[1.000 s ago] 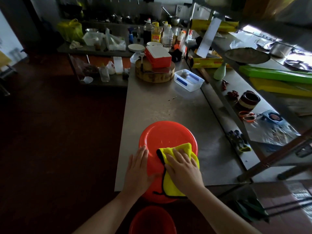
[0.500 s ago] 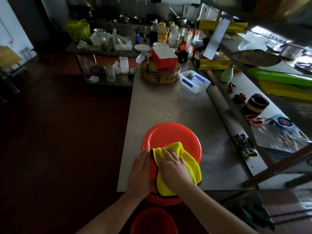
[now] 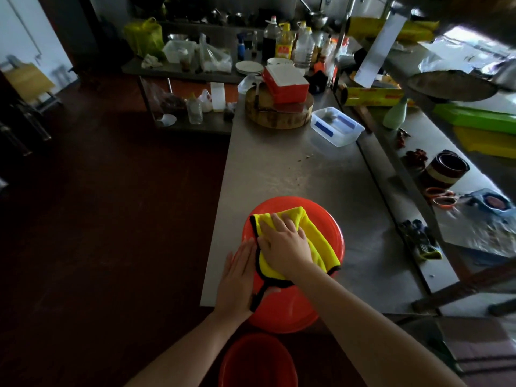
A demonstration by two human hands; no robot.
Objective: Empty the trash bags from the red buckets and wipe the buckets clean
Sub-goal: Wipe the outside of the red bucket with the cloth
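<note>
A red bucket stands upside down at the near edge of the steel table, its flat bottom facing up. A yellow cloth with a black hem lies on that bottom. My right hand presses flat on the cloth, fingers pointing up-left. My left hand rests flat against the bucket's left side, fingers straight. A second red bucket stands on the floor below, between my forearms, its opening facing up.
A round wooden chopping block with a red box on it stands at the table's far end, beside a clear plastic container. Bottles and plates crowd the back counter. A lower shelf on the right holds gloves, scissors and a bowl.
My right hand has slid the cloth up and to the left across the bucket's bottom. My left hand stays on the bucket's left side.
</note>
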